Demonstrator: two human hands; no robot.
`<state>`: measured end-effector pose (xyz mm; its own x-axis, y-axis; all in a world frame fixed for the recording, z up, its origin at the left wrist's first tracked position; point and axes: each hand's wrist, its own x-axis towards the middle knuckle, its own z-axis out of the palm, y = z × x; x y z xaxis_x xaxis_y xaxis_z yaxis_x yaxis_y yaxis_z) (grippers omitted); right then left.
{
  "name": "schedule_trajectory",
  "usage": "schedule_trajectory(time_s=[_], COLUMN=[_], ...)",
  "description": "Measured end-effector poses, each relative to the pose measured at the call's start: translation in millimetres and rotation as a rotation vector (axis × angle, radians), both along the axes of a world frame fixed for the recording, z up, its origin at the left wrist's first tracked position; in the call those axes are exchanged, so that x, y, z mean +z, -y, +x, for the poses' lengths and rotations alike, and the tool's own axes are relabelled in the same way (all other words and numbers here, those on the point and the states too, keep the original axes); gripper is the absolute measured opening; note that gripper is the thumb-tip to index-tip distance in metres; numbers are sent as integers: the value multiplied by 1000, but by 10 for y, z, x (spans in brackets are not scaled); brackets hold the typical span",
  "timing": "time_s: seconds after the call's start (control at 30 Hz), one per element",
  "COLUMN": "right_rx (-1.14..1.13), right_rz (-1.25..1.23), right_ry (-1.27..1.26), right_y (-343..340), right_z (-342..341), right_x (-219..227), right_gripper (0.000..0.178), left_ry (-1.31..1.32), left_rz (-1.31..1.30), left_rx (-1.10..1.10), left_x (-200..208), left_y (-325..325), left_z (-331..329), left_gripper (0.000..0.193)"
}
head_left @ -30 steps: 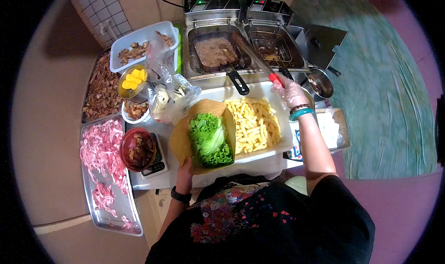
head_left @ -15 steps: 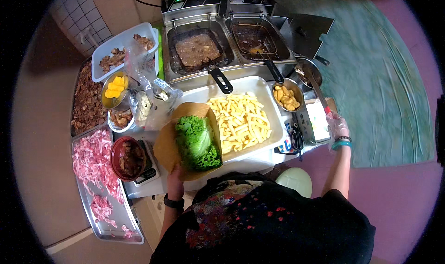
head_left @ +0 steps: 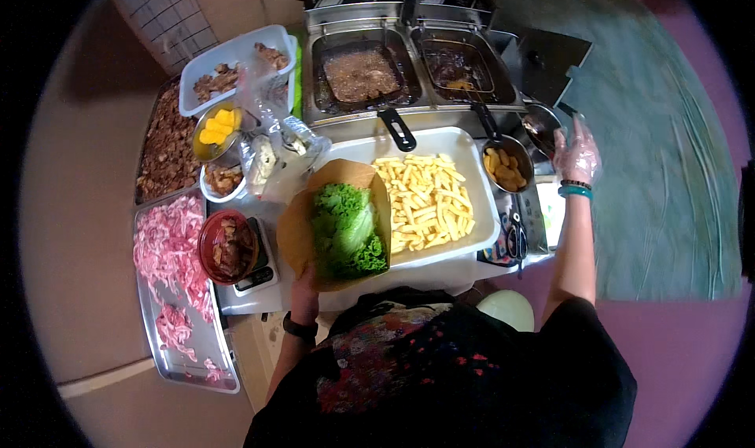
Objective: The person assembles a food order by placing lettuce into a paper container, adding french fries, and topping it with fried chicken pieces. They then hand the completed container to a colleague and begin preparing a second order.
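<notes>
My left hand (head_left: 305, 285) grips the lower left side of a brown paper box (head_left: 295, 226), its fingers partly hidden beneath. Green lettuce (head_left: 346, 226) fills the box, which is tilted over the left part of a white tray (head_left: 486, 221) of French fries (head_left: 429, 204). On the right, my right hand (head_left: 578, 155) wears a clear plastic glove. Its fingers are spread and stretched forward beside a metal pot (head_left: 543, 125), and I see nothing in them. What lies inside the pot is dark and hard to make out.
Two deep fryers (head_left: 362, 74) stand behind the tray, their black basket handles (head_left: 397, 129) pointing at me. Nuggets fill a metal bowl (head_left: 507, 167). Left are raw meat on a metal tray (head_left: 185, 338), a red bowl (head_left: 228, 247) on a scale, and a plastic tub (head_left: 236, 66) of fried pieces.
My right hand has let go of the red-handled utensil and moved forward beside the pot, fingers opening. My left hand still holds the lettuce box. The whole view has shifted slightly.
</notes>
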<state>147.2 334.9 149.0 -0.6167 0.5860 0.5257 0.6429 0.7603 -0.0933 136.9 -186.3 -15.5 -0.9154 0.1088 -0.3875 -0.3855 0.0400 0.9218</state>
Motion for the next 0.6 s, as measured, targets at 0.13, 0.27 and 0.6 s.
schedule_trajectory(time_s=[0.13, 0.27, 0.6], right_rx=[591, 595, 542], right_rz=[-878, -1775, -2435], right_ry=[-290, -86, -68], right_y=[638, 1632, 1920], right_z=[-486, -1016, -1871], right_x=[-435, -503, -1086], right_gripper=[36, 39, 18], left_ry=[-117, -180, -125], left_rz=[16, -79, -40], left_rx=[-17, -73, -12], left_x=[-82, 109, 145], left_y=[17, -22, -64], left_z=[29, 61, 106], left_gripper=[41, 40, 41])
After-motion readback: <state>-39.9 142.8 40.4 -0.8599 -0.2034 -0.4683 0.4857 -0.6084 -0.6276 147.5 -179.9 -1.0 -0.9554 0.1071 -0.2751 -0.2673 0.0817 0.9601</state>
